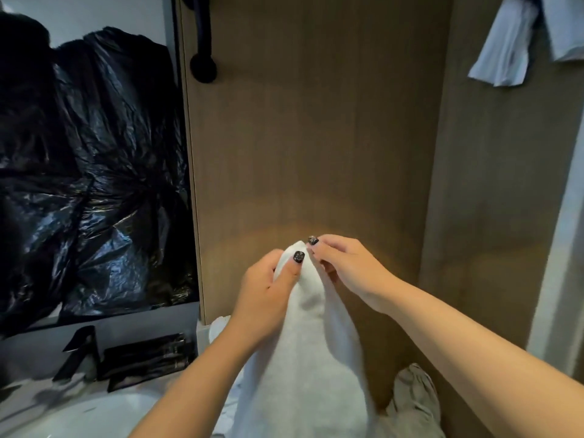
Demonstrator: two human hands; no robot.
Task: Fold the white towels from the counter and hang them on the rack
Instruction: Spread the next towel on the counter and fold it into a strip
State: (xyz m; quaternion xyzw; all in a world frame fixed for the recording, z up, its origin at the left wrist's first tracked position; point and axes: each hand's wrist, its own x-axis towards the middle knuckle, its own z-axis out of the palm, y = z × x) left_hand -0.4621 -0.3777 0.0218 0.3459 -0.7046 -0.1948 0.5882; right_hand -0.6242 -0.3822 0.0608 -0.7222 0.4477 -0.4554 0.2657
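A white towel (303, 352) hangs down in front of me, held up by its top corner at centre frame. My left hand (268, 282) pinches that corner, thumb on the front of the cloth. My right hand (344, 267) grips the same top edge right beside it, fingertips touching the fabric. More white cloth (221, 324) lies on the counter behind my left forearm. White towels (518, 42) hang at the top right corner; the rack that holds them is out of view.
A wooden panel (316, 137) stands straight ahead. A mirror covered with black plastic sheet (91, 172) fills the left. A white basin (94, 412) and black faucet (79, 352) sit at bottom left. A black hook (203, 66) hangs on the panel.
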